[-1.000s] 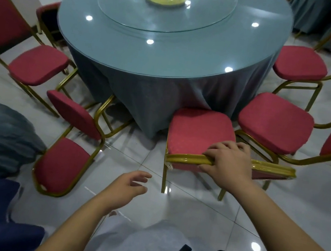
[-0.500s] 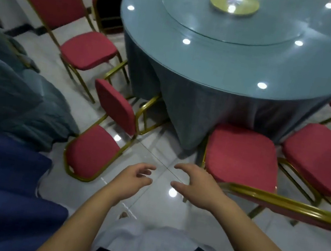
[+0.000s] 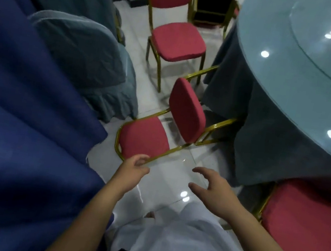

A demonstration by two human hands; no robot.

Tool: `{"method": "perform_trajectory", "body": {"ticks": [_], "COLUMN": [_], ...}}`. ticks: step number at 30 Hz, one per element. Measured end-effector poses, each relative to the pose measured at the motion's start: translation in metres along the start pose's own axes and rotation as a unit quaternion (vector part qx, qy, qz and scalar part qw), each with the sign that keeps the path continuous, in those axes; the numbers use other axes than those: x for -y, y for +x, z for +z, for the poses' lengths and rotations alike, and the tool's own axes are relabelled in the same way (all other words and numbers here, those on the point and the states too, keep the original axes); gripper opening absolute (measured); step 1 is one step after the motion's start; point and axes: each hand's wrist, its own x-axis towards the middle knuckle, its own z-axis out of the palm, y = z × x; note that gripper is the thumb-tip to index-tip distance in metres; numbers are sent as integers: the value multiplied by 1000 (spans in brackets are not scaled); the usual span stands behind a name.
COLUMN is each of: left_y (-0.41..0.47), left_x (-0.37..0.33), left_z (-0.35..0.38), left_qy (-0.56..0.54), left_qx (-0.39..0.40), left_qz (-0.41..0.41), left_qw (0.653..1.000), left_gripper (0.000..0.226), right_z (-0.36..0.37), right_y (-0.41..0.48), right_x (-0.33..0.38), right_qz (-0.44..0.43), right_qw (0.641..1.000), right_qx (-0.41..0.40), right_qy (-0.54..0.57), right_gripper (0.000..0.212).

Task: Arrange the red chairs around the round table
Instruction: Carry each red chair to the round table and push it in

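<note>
Glossy pale tiled floor (image 3: 170,182) mirrors light spots (image 3: 184,194); blue cloth (image 3: 20,125) at left.

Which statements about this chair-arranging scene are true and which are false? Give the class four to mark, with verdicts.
1. A red chair lies tipped over on the floor beside the round table. True.
2. The right hand grips a chair's gold frame. False: it is open above the floor and holds nothing.
3. A second red chair stands upright beyond the tipped one. True.
4. The round table is bare wood. False: a grey-blue cloth hangs down its side.
</note>
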Motion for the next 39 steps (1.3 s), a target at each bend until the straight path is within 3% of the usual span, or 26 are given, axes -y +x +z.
{"method": "perform_trajectory", "body": {"ticks": [9,14,19,27,31,35,39], "left_y": [74,138,223,386,472,559,634], "left_x": [2,7,60,220,308,391,450], "left_z": [-42,-66,-96,-102,-104,-99,-97], "left_qy": [-33,-73,-93,-5,20,4,11], "left_qx": [-77,-137,-167,-133,-131,-128,-201], "left_qz": [-107,-167,-290,-311,-314,-325,-318], "left_qw": [991,974,938,941,940,937,927], "left_gripper": [33,28,23,26,13,53,64], "right_z": [-34,-31,0,144,238,317,369], "right_y": [174,279,393,550,623,688,740], "right_x": [32,32,14,-65,-110,-156,-197], "right_qz": [-34,-5,59,188,208,232,240], "right_qw": [998,989,974,971,968,968,965], "right_qx": [54,146,212,145,142,63,27], "right_qy": [-16,-8,-50,-7,-4,70,106], "right_gripper": [49,48,47,51,63,66,60]}}
